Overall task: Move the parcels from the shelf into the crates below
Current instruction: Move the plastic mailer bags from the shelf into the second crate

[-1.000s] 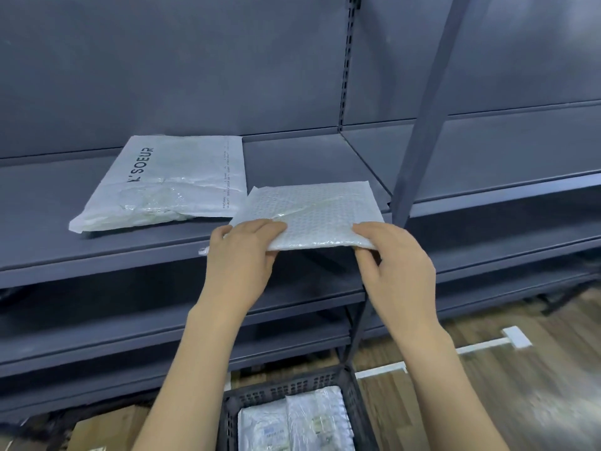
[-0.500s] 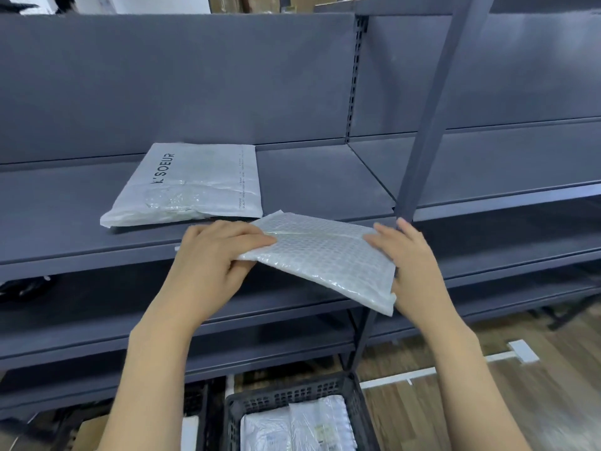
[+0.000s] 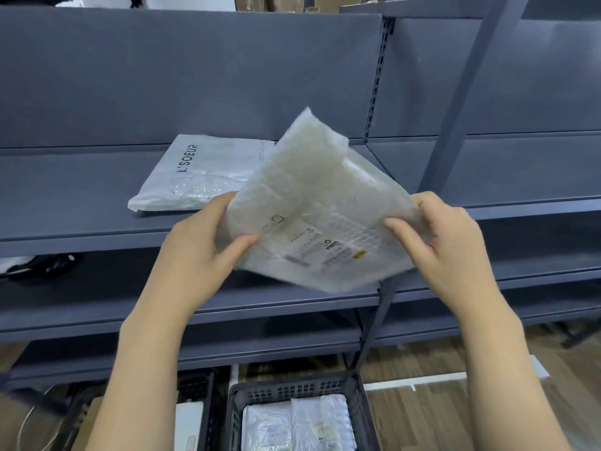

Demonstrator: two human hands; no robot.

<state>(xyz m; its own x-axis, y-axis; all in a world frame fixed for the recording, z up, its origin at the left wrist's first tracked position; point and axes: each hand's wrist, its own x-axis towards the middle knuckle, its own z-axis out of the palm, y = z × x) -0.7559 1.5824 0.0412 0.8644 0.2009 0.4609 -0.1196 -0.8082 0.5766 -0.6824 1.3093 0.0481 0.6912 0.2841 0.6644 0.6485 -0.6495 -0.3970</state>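
Both the left hand and right hand pinch the bubble-wrap parcel by its side edges; it looks light, floppy and probably slippery.

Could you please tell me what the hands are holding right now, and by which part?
Both hands hold the bubble-wrap parcel: left hand pinches its left edge, right hand its right edge.

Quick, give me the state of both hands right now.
Left hand: grips the bubble mailer by its left edge.
Right hand: grips the same mailer by its right edge.
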